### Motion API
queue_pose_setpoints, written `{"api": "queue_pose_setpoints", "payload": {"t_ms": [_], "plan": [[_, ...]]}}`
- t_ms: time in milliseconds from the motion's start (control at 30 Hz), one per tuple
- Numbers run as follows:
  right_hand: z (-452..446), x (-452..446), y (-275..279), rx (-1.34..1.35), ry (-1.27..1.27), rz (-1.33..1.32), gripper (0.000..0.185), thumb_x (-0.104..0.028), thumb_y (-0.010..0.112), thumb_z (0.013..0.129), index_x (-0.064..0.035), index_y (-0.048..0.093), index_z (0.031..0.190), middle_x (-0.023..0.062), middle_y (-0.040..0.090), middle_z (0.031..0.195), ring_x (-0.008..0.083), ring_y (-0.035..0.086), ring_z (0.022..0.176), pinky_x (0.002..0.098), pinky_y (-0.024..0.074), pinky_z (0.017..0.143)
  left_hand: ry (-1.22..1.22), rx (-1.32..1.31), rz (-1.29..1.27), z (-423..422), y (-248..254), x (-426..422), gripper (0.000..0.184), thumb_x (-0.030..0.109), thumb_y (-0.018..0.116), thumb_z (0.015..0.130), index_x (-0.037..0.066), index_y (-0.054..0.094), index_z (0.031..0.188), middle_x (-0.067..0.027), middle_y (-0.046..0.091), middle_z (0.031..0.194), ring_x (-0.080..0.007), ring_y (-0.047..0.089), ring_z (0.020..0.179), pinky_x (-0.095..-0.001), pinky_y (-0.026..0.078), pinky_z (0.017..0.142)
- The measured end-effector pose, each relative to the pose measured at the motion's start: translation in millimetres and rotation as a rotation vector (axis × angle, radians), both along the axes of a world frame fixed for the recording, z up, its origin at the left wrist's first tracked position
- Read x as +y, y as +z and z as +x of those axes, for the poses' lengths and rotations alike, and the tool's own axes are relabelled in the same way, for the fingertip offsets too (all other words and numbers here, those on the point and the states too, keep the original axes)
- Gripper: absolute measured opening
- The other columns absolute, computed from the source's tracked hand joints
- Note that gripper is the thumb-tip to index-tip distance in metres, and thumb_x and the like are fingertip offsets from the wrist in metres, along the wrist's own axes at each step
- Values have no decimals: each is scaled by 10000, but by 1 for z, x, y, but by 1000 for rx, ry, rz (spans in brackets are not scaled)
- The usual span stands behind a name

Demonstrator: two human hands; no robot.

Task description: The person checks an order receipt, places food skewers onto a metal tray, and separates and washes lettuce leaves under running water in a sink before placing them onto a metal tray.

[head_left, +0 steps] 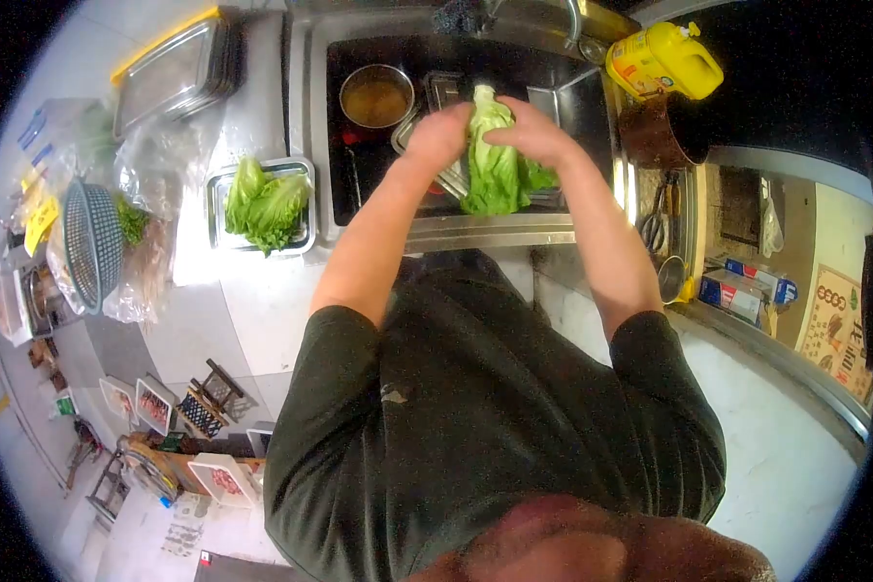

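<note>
Over the dark sink, a head of green leaf lettuce hangs with its pale stem end away from me and its leaves toward my body. My left hand grips it along the left side, its fingertips partly hidden behind the stem. From the right, my right hand holds it with the thumb laid across the front. More green leaf shows beneath my right wrist. A round metal pot with brownish content stands in the sink, left of my left hand.
Left of the sink, a metal tray holds more lettuce. Stacked metal trays, plastic bags and a blue-grey basket lie farther left. A yellow jug stands at the right corner. The faucet is at the back.
</note>
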State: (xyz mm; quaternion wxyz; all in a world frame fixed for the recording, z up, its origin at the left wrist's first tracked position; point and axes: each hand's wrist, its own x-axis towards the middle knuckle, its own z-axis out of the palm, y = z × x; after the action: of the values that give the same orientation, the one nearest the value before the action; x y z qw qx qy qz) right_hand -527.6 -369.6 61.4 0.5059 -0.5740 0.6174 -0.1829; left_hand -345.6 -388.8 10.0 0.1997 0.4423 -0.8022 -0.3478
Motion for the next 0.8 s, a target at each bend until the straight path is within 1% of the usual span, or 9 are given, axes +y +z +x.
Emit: {"api": "queue_pose_setpoints", "payload": {"t_ms": [33,167,233,367,433,567,633,767,800], "plan": [[-3,1,0,-75,-10,31,585,-209,740,699,-6,512,1198,133,621,1089,227,589,991,333,458,868,-19,42,21,1,2,0,362,41,530,794,77,506,1154,-185,612,1042,-383,585,938,-458,476,769],[-10,2,-9,-157,10,17,578,-215,746,702,-4,520,1190,122,620,1099,215,585,992,326,448,883,-40,40,49,2,13,1,341,52,494,823,77,510,1163,-179,605,1071,-378,585,948,-451,478,779],[-4,4,4,5,45,-38,567,-226,741,704,-10,526,1181,124,624,1085,217,590,981,329,455,868,-60,4,17,1,6,1,306,63,478,835,72,515,1139,-175,605,1070,-378,584,946,-449,477,784],[5,1,15,391,163,-94,531,-244,731,702,-25,547,1149,131,635,1050,226,604,946,339,467,834,-45,-105,-160,-3,-12,1,167,142,439,861,60,522,980,-152,619,963,-351,613,853,-451,482,721],[1,0,4,309,148,-77,523,-253,730,697,-28,554,1135,138,638,1041,240,609,935,349,471,823,-51,-166,-231,-4,-18,0,164,130,445,849,58,515,979,-141,617,975,-346,619,839,-449,486,702],[-5,-2,1,62,147,36,520,-275,734,691,-22,565,1112,139,642,1033,264,615,922,364,470,820,-84,-46,-379,4,-26,-1,293,109,540,796,59,493,1081,-176,619,964,-339,614,827,-428,482,742],[-4,-4,1,107,177,44,554,-287,738,687,-21,554,1137,146,632,1061,268,605,950,364,465,838,-83,-37,-406,6,-23,1,285,107,552,785,60,494,1060,-170,619,949,-347,610,806,-430,483,736],[-4,-2,2,337,165,-78,640,-303,744,685,-24,516,1214,160,599,1139,268,574,1034,354,445,891,-97,-84,-255,3,-19,0,264,135,557,784,61,502,1031,-164,627,916,-349,610,806,-430,478,738],[-4,-3,6,306,193,-34,665,-308,745,684,-23,502,1234,166,585,1163,270,563,1055,350,439,903,-97,-67,-254,5,-14,1,236,159,547,797,63,512,1010,-157,632,897,-342,611,806,-424,472,746]]}}
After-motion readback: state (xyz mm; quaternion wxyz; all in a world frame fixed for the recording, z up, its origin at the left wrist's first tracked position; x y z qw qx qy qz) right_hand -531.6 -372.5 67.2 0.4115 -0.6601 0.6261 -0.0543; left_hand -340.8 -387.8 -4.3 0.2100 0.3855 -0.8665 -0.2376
